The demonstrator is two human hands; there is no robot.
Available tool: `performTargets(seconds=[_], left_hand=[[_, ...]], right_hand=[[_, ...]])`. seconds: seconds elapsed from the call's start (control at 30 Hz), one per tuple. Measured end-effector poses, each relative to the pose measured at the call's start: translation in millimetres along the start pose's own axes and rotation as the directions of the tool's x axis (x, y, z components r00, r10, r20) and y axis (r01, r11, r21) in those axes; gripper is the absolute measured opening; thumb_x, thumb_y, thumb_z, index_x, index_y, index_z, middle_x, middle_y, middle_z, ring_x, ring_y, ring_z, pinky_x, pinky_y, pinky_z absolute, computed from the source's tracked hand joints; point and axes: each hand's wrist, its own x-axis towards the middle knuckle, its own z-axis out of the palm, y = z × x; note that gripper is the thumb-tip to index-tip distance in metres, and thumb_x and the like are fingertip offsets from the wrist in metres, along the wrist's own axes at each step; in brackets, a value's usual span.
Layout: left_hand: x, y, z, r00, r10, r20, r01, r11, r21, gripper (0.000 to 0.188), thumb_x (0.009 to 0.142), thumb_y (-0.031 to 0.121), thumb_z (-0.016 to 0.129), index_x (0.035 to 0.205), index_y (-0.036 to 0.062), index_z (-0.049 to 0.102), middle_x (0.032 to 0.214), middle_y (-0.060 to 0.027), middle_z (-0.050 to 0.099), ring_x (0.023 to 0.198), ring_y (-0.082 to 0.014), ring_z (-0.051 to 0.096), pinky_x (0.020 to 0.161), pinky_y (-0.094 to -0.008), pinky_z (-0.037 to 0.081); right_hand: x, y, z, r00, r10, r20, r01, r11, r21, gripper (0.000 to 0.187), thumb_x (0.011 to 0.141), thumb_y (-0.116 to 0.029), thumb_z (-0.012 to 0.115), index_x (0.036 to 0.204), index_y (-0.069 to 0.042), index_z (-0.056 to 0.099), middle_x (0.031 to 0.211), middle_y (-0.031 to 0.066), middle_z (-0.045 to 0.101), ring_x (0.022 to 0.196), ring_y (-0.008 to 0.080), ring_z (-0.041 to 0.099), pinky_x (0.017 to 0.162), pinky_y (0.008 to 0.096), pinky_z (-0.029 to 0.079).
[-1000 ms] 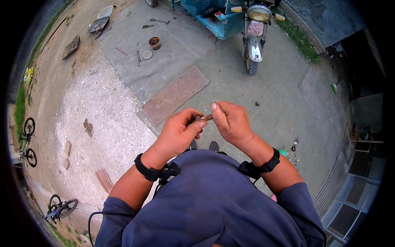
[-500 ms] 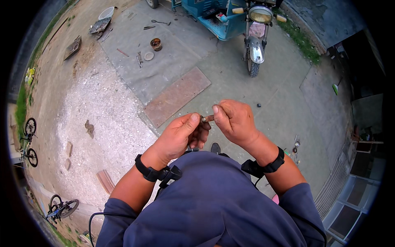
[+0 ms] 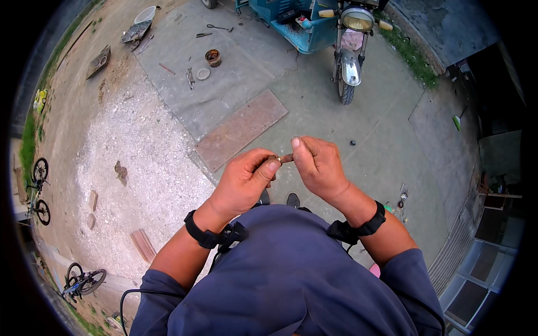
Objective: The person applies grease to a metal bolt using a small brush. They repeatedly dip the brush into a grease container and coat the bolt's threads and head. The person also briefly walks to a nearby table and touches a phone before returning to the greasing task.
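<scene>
In front of my body, both hands meet over the concrete. My left hand (image 3: 245,175) is closed, pinching a small brass-coloured metal part (image 3: 279,159) between thumb and fingers. It looks ring-shaped, but its exact kind is too small to tell. My right hand (image 3: 320,168) is curled with the thumb raised. From it a narrow brownish length, a finger or a dirty rod, reaches the small part; I cannot tell which. Whatever lies inside the right fingers is hidden.
A rusty flat plate (image 3: 242,130) lies just beyond my hands. Farther off are a can (image 3: 213,57), wrenches (image 3: 190,79) and a grey disc (image 3: 203,73). A blue three-wheeled vehicle (image 3: 297,35) stands at the top. Pale gravel (image 3: 140,185) spreads on the left.
My left hand has turned, its thumb coming down over the small part and its fingers curling behind. My right thumb has lifted slightly off the brownish length.
</scene>
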Motion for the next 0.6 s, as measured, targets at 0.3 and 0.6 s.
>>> performTargets(seconds=[0.3,0.6], left_hand=[[6.9,-4.4,-5.8,0.979,0.175,0.108,-0.173,0.984,-0.029,0.077,0.083,0.027,0.079,0.144,0.0040,0.038,0.128,-0.0136,0.055,0.114,-0.0232,0.057,0.093,-0.0355,0.046],[8.6,5.5,2.7,0.947,0.308,0.089,-0.320,0.933,0.167,0.104,0.076,0.002,0.068,0.158,0.0078,0.005,0.160,-0.0210,0.022,0.147,-0.0354,0.027,0.116,-0.0460,0.028]], right_hand=[[-2.2,21.5,7.9,0.953,0.296,0.058,-0.291,0.849,0.441,0.043,0.105,-0.034,0.044,0.073,-0.006,0.047,0.062,0.0005,0.046,0.050,0.0093,0.043,0.047,0.0267,0.037],[3.2,-3.4,12.4,0.838,0.501,0.215,-0.518,0.606,0.604,0.042,0.105,-0.039,0.042,0.074,-0.011,0.040,0.060,-0.0004,0.036,0.045,0.0095,0.032,0.039,0.0266,0.029]])
